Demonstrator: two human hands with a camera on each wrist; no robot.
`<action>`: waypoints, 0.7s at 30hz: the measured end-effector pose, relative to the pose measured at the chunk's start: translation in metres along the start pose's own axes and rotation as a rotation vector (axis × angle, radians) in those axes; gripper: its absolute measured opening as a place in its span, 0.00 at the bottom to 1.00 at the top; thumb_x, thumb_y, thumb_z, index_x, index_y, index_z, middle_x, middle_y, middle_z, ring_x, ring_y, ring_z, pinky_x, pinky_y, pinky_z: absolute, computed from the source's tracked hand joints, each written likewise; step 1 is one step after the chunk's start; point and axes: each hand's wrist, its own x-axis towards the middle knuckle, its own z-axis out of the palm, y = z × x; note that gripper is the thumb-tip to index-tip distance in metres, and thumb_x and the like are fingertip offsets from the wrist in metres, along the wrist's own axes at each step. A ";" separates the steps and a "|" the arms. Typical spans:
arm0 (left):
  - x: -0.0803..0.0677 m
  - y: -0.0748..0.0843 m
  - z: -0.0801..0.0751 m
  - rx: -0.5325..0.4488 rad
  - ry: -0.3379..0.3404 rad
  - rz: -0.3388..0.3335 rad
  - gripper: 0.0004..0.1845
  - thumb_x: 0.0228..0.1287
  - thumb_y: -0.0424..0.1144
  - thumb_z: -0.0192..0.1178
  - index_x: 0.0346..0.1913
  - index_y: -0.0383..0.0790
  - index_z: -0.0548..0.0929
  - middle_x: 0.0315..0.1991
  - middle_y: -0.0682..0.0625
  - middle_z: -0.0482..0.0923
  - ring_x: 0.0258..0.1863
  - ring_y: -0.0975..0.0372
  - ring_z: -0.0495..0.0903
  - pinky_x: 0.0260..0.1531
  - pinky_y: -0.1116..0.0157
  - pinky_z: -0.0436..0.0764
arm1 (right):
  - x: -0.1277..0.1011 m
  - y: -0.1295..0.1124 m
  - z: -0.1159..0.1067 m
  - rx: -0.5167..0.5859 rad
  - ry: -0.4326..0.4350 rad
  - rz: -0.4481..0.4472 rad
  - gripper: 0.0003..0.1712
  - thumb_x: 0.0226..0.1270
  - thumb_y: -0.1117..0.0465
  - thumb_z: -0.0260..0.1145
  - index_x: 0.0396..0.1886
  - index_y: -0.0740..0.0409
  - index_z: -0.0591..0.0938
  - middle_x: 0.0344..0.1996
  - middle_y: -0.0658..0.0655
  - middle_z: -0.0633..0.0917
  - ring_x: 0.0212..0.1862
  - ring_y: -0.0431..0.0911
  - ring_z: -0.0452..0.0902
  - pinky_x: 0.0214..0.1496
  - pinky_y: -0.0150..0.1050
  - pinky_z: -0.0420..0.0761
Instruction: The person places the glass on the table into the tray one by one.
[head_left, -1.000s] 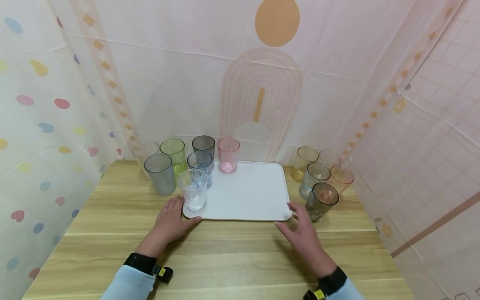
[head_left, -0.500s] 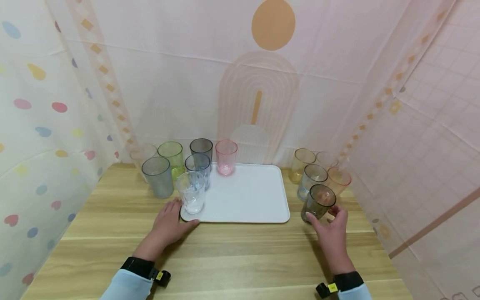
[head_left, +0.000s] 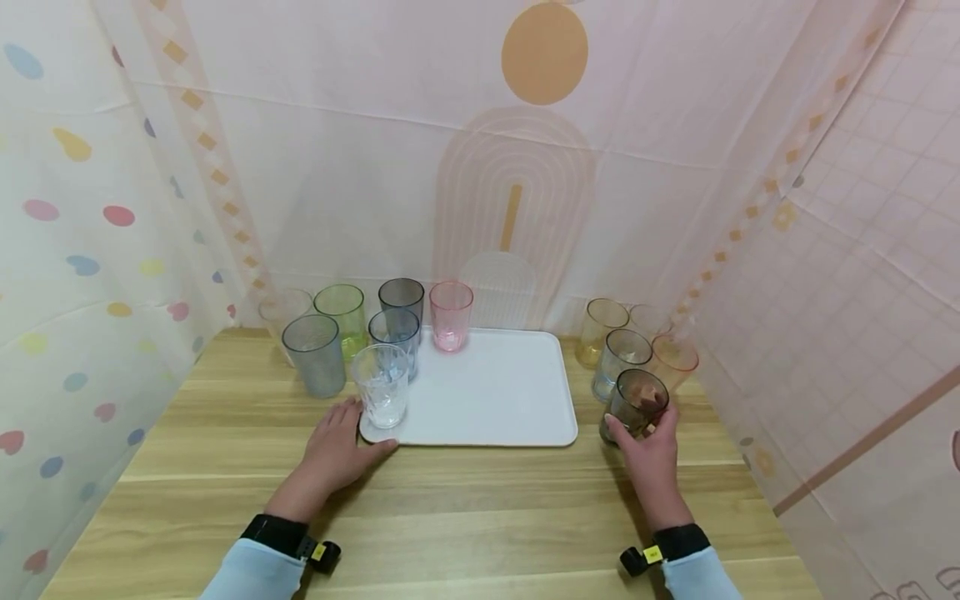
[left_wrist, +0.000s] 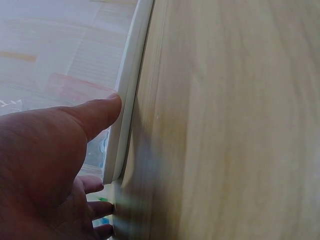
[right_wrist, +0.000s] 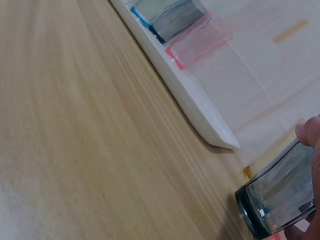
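A smoky dark glass tumbler (head_left: 628,398) stands upright at the front of the right-hand group of glasses. My right hand (head_left: 651,454) grips it low down, thumb on its left side and fingers round the right. In the right wrist view the tumbler (right_wrist: 280,192) has its thick base at the table. At the front left corner of a white tray (head_left: 498,400) rests my left hand (head_left: 337,450), fingers along the side and thumb (left_wrist: 102,112) against the front rim. On the tray's left part stand a clear tumbler (head_left: 382,392), a bluish one (head_left: 397,342), a dark grey one (head_left: 402,293) and a pink one (head_left: 452,317).
Left of the tray stand a grey-blue tumbler (head_left: 317,358), a green one (head_left: 341,321) and a pale clear one (head_left: 283,310). Behind the gripped glass are a yellow one (head_left: 602,329), a clear one (head_left: 624,362) and a pinkish-orange one (head_left: 677,358). A curtain (head_left: 337,183) hangs behind the table.
My right hand has left the tray's front right corner, moved right and taken hold of the smoky tumbler. The left hand has stayed at its corner.
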 end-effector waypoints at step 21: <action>0.003 -0.004 0.002 -0.001 0.002 0.016 0.63 0.74 0.71 0.65 0.83 0.17 0.55 0.83 0.19 0.50 0.83 0.25 0.49 0.81 0.29 0.52 | 0.002 -0.039 0.050 0.099 -0.195 -0.087 0.53 0.65 0.65 0.85 0.81 0.63 0.62 0.71 0.68 0.75 0.72 0.60 0.73 0.74 0.62 0.76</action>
